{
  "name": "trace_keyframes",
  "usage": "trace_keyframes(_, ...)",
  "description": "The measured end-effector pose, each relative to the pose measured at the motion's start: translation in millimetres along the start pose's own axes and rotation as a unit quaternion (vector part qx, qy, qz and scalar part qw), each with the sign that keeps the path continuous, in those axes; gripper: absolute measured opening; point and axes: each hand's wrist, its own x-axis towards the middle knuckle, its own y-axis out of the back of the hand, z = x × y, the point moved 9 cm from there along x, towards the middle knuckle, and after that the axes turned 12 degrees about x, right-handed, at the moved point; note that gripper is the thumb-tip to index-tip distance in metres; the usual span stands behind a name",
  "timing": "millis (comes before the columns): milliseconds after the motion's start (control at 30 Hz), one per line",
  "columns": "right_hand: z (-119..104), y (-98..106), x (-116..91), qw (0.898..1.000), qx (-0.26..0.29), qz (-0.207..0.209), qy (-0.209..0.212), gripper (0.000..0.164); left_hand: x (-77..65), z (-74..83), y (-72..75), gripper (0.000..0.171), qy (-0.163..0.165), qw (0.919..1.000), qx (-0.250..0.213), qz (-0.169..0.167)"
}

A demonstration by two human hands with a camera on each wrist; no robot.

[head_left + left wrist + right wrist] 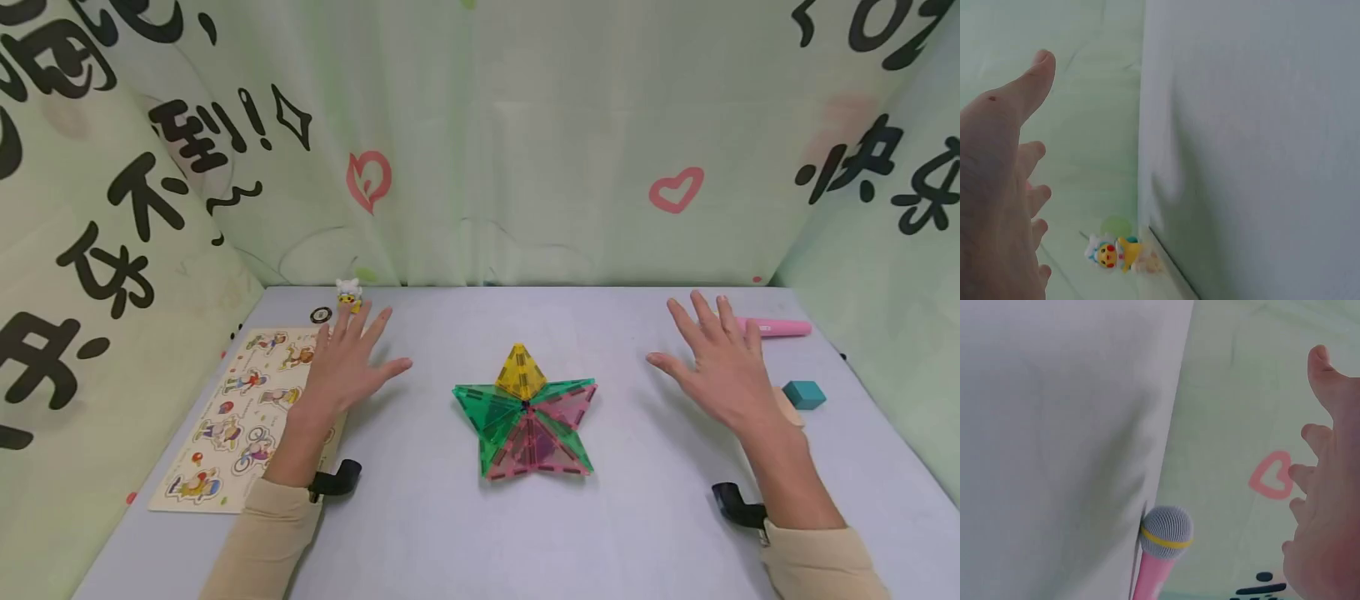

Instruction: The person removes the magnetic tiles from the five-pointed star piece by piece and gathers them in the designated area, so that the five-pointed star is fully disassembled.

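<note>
A star built of translucent magnetic tiles point(525, 417), green, pink and yellow, lies mid-table between the two hands. To its left, the left hand point(345, 367) hovers with spread fingers over the right side of a picture board point(225, 417); nothing is held. On the other side, the right hand point(716, 367) is likewise spread above the table, palm down and holding nothing. Just beyond its fingers lies a pink toy microphone point(783, 327), whose grey head point(1167, 531) shows in the right wrist view. A small yellow figurine point(1116, 253) stands past the left fingertips.
A teal block point(804, 395) sits right of the right wrist, beside a pale piece point(787, 408) partly hidden by that arm. A round black disc point(321, 315) lies near the figurine. Printed curtains point(525, 167) enclose the table's back and sides.
</note>
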Motion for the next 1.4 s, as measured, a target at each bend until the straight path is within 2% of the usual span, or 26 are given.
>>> trace_keyframes(233,-15.4,-16.5,5.2,0.999,0.012,-0.023,0.029,0.083,2.1,19.2,-1.8,0.089,-0.016,0.9996,-0.024,-0.005)
trace_keyframes(367,-21.4,-27.0,4.2,0.998,0.029,-0.038,0.035,0.083,6.2,37.3,-4.3,0.088,-0.034,0.9989,-0.031,-0.010)
trace_keyframes(600,-35.3,-39.8,3.4,0.994,0.077,-0.070,0.027,0.081,15.2,77.0,-4.9,0.086,-0.075,0.9965,-0.033,-0.014)
trace_keyframes(800,-50.3,-57.4,9.8,0.988,0.104,-0.116,0.018,0.077,16.4,99.8,1.8,0.084,-0.099,0.9937,-0.051,-0.014)
trace_keyframes(1000,-53.7,-67.4,10.6,0.981,0.130,-0.143,-0.006,0.070,19.3,128.1,5.9,0.081,-0.141,0.9886,-0.049,-0.017)
trace_keyframes(1167,-52.6,-71.7,9.8,0.975,0.156,-0.156,-0.020,0.059,20.2,149.6,3.8,0.081,-0.166,0.9848,-0.043,-0.028)
trace_keyframes(1400,-54.7,-77.3,11.0,0.971,0.182,-0.153,-0.012,0.029,25.3,178.5,2.9,0.075,-0.196,0.9784,-0.051,-0.039)
